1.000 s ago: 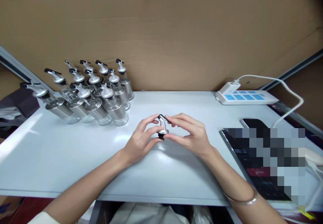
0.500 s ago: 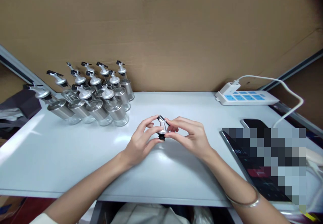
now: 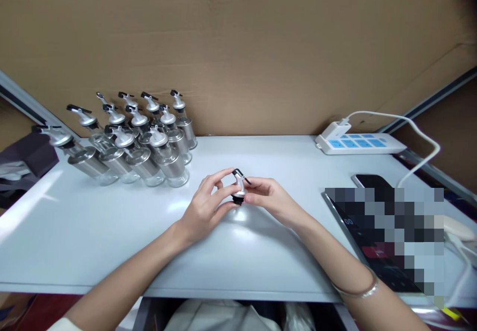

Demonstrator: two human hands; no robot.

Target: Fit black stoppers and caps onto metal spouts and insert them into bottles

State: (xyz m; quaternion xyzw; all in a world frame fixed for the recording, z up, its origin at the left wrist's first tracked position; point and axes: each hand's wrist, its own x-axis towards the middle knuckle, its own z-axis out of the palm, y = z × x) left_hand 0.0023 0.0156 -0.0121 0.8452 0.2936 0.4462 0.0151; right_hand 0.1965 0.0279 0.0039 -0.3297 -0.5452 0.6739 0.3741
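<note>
Between my hands, above the middle of the table, is a bottle pourer (image 3: 239, 184) with a silver spout, a black flip lever on top and a black ribbed stopper below. My left hand (image 3: 206, 202) grips it from the left, with fingers at the spout and the thumb low by the stopper. From the right, my right hand (image 3: 270, 198) pinches its base with thumb and fingers. The black lever points up and to the right, free of the right fingers. To the left stand several glass bottles (image 3: 173, 164) with steel sleeves and similar pourers.
The white table (image 3: 238, 266) ends at a cardboard wall (image 3: 261, 52). A power strip (image 3: 365, 144) with a charger (image 3: 335, 130) and white cable lies at the back right. In front of it are a phone (image 3: 374, 184) and a partly blurred tablet (image 3: 357, 231).
My right fingers have slid off the lever and closed lower, round the pourer's base. The lever now shows clearly. My left hand has hardly moved.
</note>
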